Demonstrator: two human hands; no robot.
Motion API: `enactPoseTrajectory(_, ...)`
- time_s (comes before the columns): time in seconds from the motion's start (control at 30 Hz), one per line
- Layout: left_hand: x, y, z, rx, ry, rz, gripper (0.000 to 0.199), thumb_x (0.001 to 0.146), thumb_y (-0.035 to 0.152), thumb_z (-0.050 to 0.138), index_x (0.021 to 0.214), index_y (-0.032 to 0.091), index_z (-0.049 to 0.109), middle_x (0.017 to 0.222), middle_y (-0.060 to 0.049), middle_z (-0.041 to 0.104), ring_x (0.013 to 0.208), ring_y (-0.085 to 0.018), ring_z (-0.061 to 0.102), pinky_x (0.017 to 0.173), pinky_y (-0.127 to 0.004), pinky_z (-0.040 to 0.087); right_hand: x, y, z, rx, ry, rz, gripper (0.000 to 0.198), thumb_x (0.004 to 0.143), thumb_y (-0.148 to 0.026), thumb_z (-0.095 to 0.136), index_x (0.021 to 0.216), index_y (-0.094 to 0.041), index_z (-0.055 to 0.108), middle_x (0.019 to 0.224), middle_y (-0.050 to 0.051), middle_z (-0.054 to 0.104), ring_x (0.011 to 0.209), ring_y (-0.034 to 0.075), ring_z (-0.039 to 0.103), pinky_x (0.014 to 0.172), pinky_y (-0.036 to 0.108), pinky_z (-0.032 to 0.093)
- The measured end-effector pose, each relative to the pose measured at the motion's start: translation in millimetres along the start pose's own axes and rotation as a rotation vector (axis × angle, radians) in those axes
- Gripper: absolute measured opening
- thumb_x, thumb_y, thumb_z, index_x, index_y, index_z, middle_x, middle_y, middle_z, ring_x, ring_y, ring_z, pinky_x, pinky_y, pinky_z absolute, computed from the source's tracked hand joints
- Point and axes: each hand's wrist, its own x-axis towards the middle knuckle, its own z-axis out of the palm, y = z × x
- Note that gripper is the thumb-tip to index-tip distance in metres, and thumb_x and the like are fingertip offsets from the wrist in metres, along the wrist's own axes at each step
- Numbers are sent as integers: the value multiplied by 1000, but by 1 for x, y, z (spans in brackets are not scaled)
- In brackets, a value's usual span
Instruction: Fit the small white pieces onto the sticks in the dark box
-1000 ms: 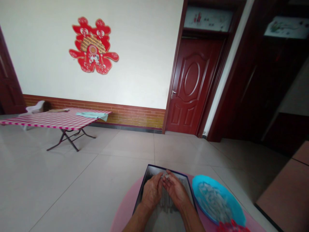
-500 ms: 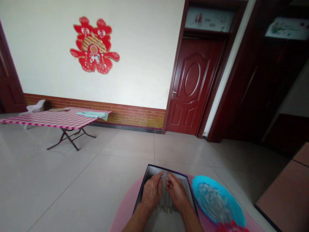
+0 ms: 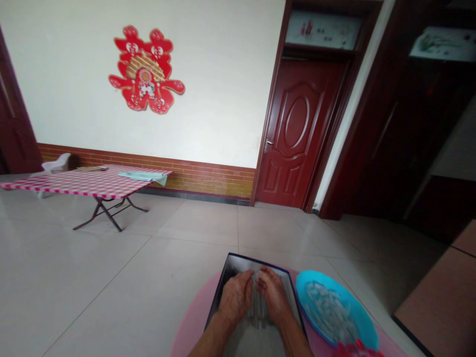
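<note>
A dark-rimmed open box (image 3: 293, 292) stands before me, with several thin greyish strips (image 3: 256, 312) lying lengthwise in it. My left hand (image 3: 236, 296) is inside the box, fingers curled and closed, its fingertips near the far end. Beside it my right hand (image 3: 273, 293) is closed in a pinch, thumb toward the left hand's fingertips. Whatever sits between the fingertips is too small and blurred to name. To the right of the box is a bright blue basin (image 3: 303, 285) holding many pale, translucent-looking pieces (image 3: 330, 310).
Box and basin rest on a round pink table top (image 3: 193, 317). A red object (image 3: 359, 349) is at the basin's near edge. Further off stands a folding table (image 3: 85, 183) with a checked cover and a light green cloth (image 3: 145, 177). A pinkish cabinet (image 3: 442, 297) is at the right.
Both hands have shifted slightly, and their fingertips are now a little closer together and slightly lower in the box. The basin and the box have stayed in place.
</note>
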Motion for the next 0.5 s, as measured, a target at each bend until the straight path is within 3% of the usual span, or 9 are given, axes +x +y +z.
enactPoseTrajectory(0.5,-3,-3,3,51,-58,-5,34,91,21,36,115,16,61,97,-10,73,86,-22,69,78,-35,55,0,0,-1,-21,24,-60,39,50,-39,83,81,-21,67,76,0,66,70,17,61,61,28,50)
